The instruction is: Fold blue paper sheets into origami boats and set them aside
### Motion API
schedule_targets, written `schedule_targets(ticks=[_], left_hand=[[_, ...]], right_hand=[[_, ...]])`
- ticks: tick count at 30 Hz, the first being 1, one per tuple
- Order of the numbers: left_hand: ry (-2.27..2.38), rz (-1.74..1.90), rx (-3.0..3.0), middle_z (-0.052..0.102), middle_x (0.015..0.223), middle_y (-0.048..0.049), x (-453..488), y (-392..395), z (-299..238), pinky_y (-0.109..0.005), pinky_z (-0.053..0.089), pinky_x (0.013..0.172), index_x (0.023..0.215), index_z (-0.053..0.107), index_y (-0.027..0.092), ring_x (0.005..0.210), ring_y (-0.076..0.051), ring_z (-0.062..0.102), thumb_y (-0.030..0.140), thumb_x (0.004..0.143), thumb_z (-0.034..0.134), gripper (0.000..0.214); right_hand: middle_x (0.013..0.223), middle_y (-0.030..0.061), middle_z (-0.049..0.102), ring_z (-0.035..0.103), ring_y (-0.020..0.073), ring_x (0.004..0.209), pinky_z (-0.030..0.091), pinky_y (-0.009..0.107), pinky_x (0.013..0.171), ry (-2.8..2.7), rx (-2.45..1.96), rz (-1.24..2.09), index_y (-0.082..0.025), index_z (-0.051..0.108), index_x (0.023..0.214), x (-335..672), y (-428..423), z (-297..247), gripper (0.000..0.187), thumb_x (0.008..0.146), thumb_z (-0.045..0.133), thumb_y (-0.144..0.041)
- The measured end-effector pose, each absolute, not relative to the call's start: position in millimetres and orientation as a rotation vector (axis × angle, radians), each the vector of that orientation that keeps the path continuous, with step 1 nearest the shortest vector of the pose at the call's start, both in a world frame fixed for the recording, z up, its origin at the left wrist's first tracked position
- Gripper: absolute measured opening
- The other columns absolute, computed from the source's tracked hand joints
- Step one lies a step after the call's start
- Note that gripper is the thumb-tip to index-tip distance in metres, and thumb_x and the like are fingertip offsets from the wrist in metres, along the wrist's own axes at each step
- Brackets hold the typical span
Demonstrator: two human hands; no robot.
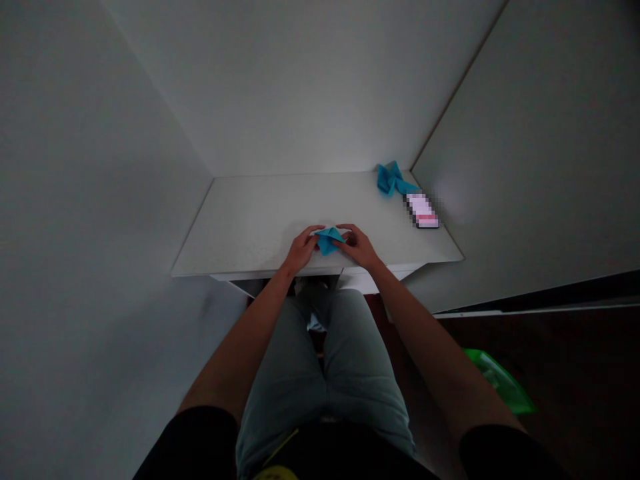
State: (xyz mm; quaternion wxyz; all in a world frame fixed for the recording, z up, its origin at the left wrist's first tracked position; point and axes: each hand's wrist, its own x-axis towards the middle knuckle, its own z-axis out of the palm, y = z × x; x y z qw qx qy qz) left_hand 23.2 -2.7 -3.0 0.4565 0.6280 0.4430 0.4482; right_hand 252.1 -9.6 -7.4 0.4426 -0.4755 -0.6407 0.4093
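Observation:
A small folded piece of blue paper (329,239) lies near the front edge of a white table (250,220). My left hand (302,248) pinches its left side with fingers closed on it. My right hand (358,245) grips its right side, fingers curled on the paper. Both hands rest on the tabletop, with the paper between them.
A second folded blue paper shape (391,178) sits at the table's back right corner, beside a pixelated flat object (421,211). White walls close in on the left, back and right. A green object (497,381) lies on the dark floor to the right of my legs.

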Motion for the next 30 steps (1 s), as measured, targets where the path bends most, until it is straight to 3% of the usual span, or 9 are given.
schedule_targets(ticks=[5, 9, 12, 15, 17, 20, 22, 26, 30], left_hand=[[1.119, 1.152, 1.515, 0.074, 0.085, -0.002, 23, 1, -3, -0.031, 0.058, 0.081, 0.11, 0.077, 0.02, 0.078, -0.017, 0.07, 0.024, 0.099, 0.06, 0.021], [1.095, 1.157, 1.503, 0.074, 0.085, -0.0026, 21, 3, -6, -0.031, 0.057, 0.081, 0.101, 0.076, 0.019, 0.08, -0.017, 0.07, 0.029, 0.098, 0.062, 0.018], [1.095, 1.137, 1.521, 0.074, 0.087, -0.0015, 22, 3, -11, -0.029, 0.055, 0.076, 0.103, 0.074, 0.019, 0.076, -0.016, 0.068, 0.036, 0.09, 0.08, 0.023], [1.068, 1.125, 1.515, 0.076, 0.095, -0.0014, 23, 3, -14, -0.028, 0.055, 0.076, 0.124, 0.069, 0.02, 0.078, -0.015, 0.069, 0.035, 0.082, 0.089, 0.049], [1.077, 1.118, 1.515, 0.078, 0.1, -0.0029, 23, 3, -13, -0.029, 0.057, 0.079, 0.132, 0.069, 0.02, 0.081, -0.016, 0.071, 0.035, 0.083, 0.089, 0.055], [1.141, 1.084, 1.549, 0.079, 0.094, -0.0043, 23, 3, -10, -0.031, 0.058, 0.081, 0.113, 0.078, 0.019, 0.083, -0.019, 0.072, 0.042, 0.093, 0.078, 0.031], [1.181, 1.074, 1.565, 0.076, 0.083, -0.0037, 23, 2, -8, -0.032, 0.056, 0.076, 0.104, 0.081, 0.019, 0.078, -0.02, 0.07, 0.05, 0.099, 0.07, 0.034], [1.184, 1.123, 1.558, 0.074, 0.079, -0.0036, 22, 2, -5, -0.031, 0.053, 0.069, 0.101, 0.082, 0.02, 0.071, -0.018, 0.066, 0.061, 0.096, 0.07, 0.043], [1.149, 1.177, 1.539, 0.077, 0.09, -0.0058, 22, 3, -4, -0.034, 0.056, 0.077, 0.097, 0.08, 0.021, 0.078, -0.019, 0.067, 0.067, 0.093, 0.071, 0.047]], right_hand=[[0.08, -0.0001, 0.07, 0.052, 0.0146, 0.06, 0.042, 0.03, 0.057, -1.54, -1.139, 1.048, -0.025, 0.077, 0.109, 259, -4, -12, 0.049, 0.079, 0.082, -0.064], [0.06, -0.0035, 0.058, 0.05, 0.0158, 0.057, 0.039, 0.03, 0.056, -1.597, -1.204, 1.064, -0.023, 0.081, 0.11, 263, -4, -11, 0.046, 0.085, 0.075, -0.061], [0.071, -0.0008, 0.067, 0.05, 0.015, 0.058, 0.04, 0.03, 0.057, -1.587, -1.22, 1.032, -0.023, 0.08, 0.114, 261, -4, -12, 0.049, 0.085, 0.077, -0.062], [0.091, 0.0016, 0.075, 0.051, 0.0135, 0.061, 0.043, 0.03, 0.058, -1.541, -1.2, 0.986, -0.024, 0.076, 0.127, 258, -2, -15, 0.062, 0.079, 0.082, -0.062], [0.092, 0.0013, 0.075, 0.053, 0.0143, 0.063, 0.046, 0.031, 0.061, -1.55, -1.212, 0.979, -0.024, 0.076, 0.125, 256, 0, -16, 0.06, 0.08, 0.081, -0.063], [0.08, 0.0008, 0.072, 0.057, 0.017, 0.067, 0.048, 0.032, 0.065, -1.607, -1.258, 0.968, -0.024, 0.078, 0.102, 256, 0, -15, 0.048, 0.087, 0.073, -0.069], [0.078, 0.0014, 0.071, 0.058, 0.0181, 0.068, 0.049, 0.032, 0.065, -1.61, -1.272, 0.963, -0.024, 0.077, 0.093, 257, 0, -13, 0.05, 0.089, 0.069, -0.073], [0.08, 0.0019, 0.071, 0.06, 0.0183, 0.067, 0.049, 0.032, 0.065, -1.56, -1.273, 0.966, -0.025, 0.075, 0.091, 256, -1, -9, 0.053, 0.088, 0.069, -0.078], [0.08, 0.0017, 0.07, 0.061, 0.0184, 0.066, 0.051, 0.033, 0.064, -1.5, -1.262, 0.973, -0.026, 0.072, 0.091, 256, 0, -9, 0.056, 0.086, 0.07, -0.081]])
